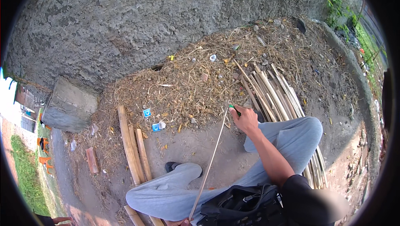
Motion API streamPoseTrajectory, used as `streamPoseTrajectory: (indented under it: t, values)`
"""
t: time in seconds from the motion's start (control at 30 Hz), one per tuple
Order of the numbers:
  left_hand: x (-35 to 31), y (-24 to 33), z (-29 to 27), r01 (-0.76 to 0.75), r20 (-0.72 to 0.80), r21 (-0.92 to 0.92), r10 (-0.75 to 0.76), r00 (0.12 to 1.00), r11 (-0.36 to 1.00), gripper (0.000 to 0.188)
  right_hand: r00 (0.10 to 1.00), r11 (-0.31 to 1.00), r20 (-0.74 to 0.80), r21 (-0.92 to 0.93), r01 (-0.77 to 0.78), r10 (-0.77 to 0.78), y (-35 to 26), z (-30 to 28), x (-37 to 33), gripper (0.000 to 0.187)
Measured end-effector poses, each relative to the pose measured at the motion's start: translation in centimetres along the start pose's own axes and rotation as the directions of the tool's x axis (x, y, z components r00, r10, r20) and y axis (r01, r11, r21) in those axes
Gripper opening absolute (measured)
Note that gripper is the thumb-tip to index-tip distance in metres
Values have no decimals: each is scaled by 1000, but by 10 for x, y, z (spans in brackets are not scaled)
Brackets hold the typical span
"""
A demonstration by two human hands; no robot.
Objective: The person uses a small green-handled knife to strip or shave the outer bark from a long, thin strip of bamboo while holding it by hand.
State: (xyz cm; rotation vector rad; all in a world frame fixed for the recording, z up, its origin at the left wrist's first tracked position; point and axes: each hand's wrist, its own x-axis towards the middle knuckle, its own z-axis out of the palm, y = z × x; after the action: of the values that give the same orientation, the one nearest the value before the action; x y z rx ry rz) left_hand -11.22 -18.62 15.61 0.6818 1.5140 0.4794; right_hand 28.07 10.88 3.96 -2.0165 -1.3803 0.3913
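Observation:
My right hand (246, 119) is closed around a small green-handled tool (232, 107); its blade or tip is too small to make out. A long, thin pale bamboo strip (213, 155) slants between my knees, its far end close to that tool. At the lower edge of the view my left hand (184, 222), only partly visible, grips the strip's near end. Beyond my right knee lies a bundle of split bamboo strips (275, 97), running back under my leg. Wider bamboo pieces (130, 147) lie by my left knee.
A rough grey wall (158, 17) rises behind dry shavings (183, 92) strewn over the soil. A concrete block (73, 103) stands left, near a reddish brick (92, 160). Blue packets (146, 112) lie ahead. Another person's hand (62, 220) shows at the lower left.

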Motion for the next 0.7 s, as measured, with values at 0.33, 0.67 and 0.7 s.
streamPoseTrajectory:
  t: [0.33, 0.67, 0.7]
  values:
    - [26, 29, -2, -56, -137, 15, 57, 989, 998, 34, 542, 208, 818, 506, -837, 192, 62, 25, 18, 54]
    - [133, 95, 33, -158, 148, -277, 204, 968, 948, 29, 935, 970, 315, 225, 95, -165, -42, 11, -51, 43]
    - [145, 100, 36, -160, 145, -280, 206, 968, 947, 29, 933, 969, 317, 225, 99, -169, -46, 11, -54, 43]
